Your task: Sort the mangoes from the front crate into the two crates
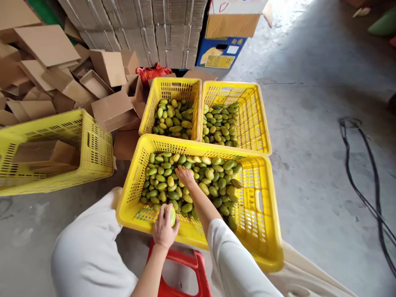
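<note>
My left hand (165,229) is closed around a pale green oval fruit (172,217), above the near rim of a large yellow plastic crate (202,237). Inside that crate lies a loose pile of green and yellowish oval fruit (209,174), mostly toward its left and middle. My right hand (185,175) reaches over the rim into the pile, its fingers bent together and touching the fruit. Whatever those fingers may grip is hidden.
Two more yellow crates, a left one (145,111) and a right one (252,119), hold similar fruit behind. Another yellow crate (95,148) contains cardboard. Loose boxes (46,45) are heaped at left. A red stool (202,272) stands below; a black cable (375,177) lies right.
</note>
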Demonstrator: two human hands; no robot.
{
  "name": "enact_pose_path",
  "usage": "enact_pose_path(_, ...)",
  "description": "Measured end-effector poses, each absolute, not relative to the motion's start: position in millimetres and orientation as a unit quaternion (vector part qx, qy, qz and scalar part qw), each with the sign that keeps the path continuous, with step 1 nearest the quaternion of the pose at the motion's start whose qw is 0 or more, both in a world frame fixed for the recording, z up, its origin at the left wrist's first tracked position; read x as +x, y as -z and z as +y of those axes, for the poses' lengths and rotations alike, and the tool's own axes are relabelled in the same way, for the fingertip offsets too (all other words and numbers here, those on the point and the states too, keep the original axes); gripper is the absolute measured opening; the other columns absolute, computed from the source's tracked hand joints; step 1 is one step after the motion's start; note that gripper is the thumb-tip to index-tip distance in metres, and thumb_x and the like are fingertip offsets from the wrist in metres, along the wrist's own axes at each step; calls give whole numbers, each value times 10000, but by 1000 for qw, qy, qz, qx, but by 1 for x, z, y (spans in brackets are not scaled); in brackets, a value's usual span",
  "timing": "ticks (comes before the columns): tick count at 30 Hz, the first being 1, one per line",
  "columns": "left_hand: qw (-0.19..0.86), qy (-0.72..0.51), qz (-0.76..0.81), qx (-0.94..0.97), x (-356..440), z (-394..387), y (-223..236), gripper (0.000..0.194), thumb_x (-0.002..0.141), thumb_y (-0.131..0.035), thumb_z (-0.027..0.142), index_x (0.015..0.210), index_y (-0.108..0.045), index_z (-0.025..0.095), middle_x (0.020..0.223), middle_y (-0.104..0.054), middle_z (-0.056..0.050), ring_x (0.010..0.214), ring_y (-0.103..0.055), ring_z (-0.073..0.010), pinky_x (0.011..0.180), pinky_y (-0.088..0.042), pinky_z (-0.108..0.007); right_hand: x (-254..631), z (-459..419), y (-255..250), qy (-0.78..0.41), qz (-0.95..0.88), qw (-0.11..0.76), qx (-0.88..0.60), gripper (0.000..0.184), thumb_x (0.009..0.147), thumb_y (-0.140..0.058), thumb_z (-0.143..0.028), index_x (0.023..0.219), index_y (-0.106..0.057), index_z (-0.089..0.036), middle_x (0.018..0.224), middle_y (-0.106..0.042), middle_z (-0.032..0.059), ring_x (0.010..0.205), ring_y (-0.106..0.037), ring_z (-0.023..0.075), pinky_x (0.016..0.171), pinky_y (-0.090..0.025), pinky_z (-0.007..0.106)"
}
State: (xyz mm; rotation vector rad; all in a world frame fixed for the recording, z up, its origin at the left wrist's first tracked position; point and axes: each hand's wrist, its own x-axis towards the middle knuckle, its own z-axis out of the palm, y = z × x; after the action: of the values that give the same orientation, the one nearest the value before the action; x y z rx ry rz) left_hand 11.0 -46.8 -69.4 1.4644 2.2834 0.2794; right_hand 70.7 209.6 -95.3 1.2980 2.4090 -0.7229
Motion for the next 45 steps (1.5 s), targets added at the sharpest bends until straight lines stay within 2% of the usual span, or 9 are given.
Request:
enact_pose_path(6,149,-118,801,568,15,-63,92,549,915,-732,262,1464,-733,270,1461,-745,-185,1103,-832,-322,793,-714,-356,-13,261,131,231,858,139,438,476,1018,-478,-21,1378,-746,-183,1673,-572,180,1512,-528,338,1187,-472,502)
enact_pose_path(10,63,-156,805,569,28,-67,95,650,798,-770,111,1432,-736,248,1423,-775,-150,1117,-825,-304,854,-703,-332,-23,272,158,224,848,154,454,507,977,-542,-65,1413,-750,-219,1769,-467,150,1526,-511,384,1231,-450,562)
enact_pose_path(15,45,-172,781,598,24,-64,87,576,831,-739,116,1399,-745,214,1365,-798,-167,1078,-832,-295,808,-701,-314,-29,268,175,214,846,145,466,563,1012,-530,-187,1558,-660,-234,1788,-421,162,1582,-414,425,1222,-456,603)
enact_pose_path(21,42,-163,776,607,19,-61,81,554,854,-719,156,1403,-748,227,1344,-806,-168,1067,-835,-289,794,-698,-310,-32,265,179,225,849,145,456,554,1008,-540,-197,1543,-674,-156,1801,-380,203,1492,-496,419,1211,-474,553)
enact_pose_path(26,48,-175,798,574,28,-64,92,575,842,-713,125,1405,-745,238,1392,-789,-158,1116,-826,-295,831,-692,-319,-25,267,178,246,851,141,441,486,1004,-515,-127,1422,-762,-147,1822,-365,153,1607,-392,390,1267,-422,505)
enact_pose_path(30,43,-180,799,572,28,-66,96,584,840,-737,118,1410,-747,245,1394,-788,-161,1127,-825,-309,854,-695,-343,-20,261,177,280,855,110,423,379,1011,-577,-197,1283,-837,-157,1803,-398,161,1557,-442,397,1251,-435,474)
enact_pose_path(37,45,-119,792,597,21,-61,84,470,954,-708,206,1419,-767,239,1430,-774,-157,1079,-838,-279,802,-682,-311,-12,252,173,376,792,5,481,277,982,-631,-174,1204,-797,-172,1312,-720,239,1388,-544,397,1178,-443,495)
enact_pose_path(42,67,-94,809,577,22,-55,79,472,973,-672,170,1432,-762,226,1501,-732,-158,1040,-842,-274,806,-686,-334,7,227,155,489,646,-150,567,173,965,-679,-316,1121,-666,-243,936,-699,69,969,-662,283,906,-544,413)
enact_pose_path(45,75,-109,813,567,20,-48,77,458,986,-656,158,1428,-758,223,1487,-741,-147,1046,-840,-280,786,-687,-342,29,203,141,568,515,-232,598,351,922,-694,-592,1020,-576,-276,658,-524,-57,610,-534,193,607,-481,310)
